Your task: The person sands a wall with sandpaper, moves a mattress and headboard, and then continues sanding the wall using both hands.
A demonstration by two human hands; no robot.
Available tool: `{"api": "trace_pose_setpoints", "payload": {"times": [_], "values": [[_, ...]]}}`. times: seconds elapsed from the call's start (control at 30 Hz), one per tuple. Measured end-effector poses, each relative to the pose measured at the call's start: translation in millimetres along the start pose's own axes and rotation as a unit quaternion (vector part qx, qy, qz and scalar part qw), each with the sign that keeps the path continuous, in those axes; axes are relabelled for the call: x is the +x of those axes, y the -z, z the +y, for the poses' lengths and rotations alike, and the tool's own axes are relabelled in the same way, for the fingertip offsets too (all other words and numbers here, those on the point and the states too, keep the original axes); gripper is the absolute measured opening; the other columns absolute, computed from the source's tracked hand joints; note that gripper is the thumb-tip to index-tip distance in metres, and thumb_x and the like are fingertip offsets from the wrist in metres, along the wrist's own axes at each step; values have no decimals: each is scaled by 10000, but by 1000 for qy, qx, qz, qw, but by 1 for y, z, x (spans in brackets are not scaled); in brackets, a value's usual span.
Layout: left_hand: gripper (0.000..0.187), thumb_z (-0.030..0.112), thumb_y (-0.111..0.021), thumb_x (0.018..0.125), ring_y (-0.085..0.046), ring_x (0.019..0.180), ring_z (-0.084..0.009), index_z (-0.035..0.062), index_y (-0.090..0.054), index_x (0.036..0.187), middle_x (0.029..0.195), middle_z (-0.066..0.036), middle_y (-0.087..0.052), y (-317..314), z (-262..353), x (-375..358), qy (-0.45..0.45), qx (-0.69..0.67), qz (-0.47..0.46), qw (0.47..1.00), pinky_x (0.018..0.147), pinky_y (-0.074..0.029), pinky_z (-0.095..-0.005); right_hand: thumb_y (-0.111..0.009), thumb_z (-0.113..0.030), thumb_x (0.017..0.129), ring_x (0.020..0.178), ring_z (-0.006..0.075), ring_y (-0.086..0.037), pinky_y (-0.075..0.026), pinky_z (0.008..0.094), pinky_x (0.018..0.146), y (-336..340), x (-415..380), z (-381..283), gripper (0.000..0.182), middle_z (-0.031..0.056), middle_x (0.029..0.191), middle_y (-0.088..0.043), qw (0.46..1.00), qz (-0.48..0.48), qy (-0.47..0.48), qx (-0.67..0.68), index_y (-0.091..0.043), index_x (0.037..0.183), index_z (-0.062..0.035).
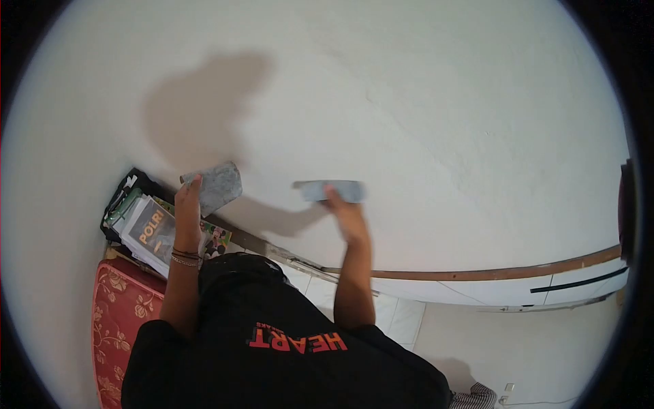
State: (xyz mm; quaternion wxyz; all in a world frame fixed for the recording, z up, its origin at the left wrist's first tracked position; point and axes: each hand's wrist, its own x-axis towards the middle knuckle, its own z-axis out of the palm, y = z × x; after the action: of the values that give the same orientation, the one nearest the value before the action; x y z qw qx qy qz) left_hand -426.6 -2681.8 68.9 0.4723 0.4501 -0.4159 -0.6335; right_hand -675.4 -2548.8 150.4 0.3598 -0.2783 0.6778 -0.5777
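In the head view, my left hand [189, 198] is closed on a flat, grey plastering scraper [219, 189] with smeared patches over its face. It is held tilted over the pile of papers, close to the wall. My right hand [336, 199] grips a second grey scraper [312, 191], its long edge roughly level and its outline blurred. That blade overlaps the off-white wall [436, 129], which fills most of the view. Thumbs lie over both blades, while the other fingers are mostly hidden behind them.
Below my left hand lie stacked books and papers [151, 228] beside a black bag [138, 178]. A red floral mattress [116, 320] stands at the lower left. A brown wooden strip [436, 275] runs along the wall's base above white tiles [320, 292].
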Motion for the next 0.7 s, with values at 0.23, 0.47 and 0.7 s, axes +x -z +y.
{"api": "trace_pose_setpoints", "payload": {"times": [0.23, 0.47, 0.7], "values": [[352, 316, -501, 872, -509, 765, -92, -23, -573, 933, 853, -27, -566, 16, -23, 1, 24, -11, 3, 1000, 715, -415, -240, -434, -424, 890, 886, 203, -568, -420, 325, 852, -12, -4, -79, 533, 141, 840, -612, 1000, 15, 1, -9, -496, 1050, 81], [379, 307, -489, 881, -518, 803, -117, -46, -556, 1001, 902, -48, -567, 7, -8, -2, 16, -33, -9, 999, 749, -414, -257, -565, -378, 834, 920, 192, -546, -428, 334, 863, -4, -10, -24, 473, 125, 997, -565, 998, 33, 58, 11, -515, 1049, 40], [390, 344, -510, 864, -507, 870, -128, -17, -562, 1003, 952, -47, -561, 0, -8, -1, 33, 0, -61, 998, 811, -386, -266, -531, -387, 851, 860, 173, -554, -422, 297, 811, -19, -21, -85, 451, 124, 904, -592, 992, 82, -38, -89, -535, 1012, 34]]}}
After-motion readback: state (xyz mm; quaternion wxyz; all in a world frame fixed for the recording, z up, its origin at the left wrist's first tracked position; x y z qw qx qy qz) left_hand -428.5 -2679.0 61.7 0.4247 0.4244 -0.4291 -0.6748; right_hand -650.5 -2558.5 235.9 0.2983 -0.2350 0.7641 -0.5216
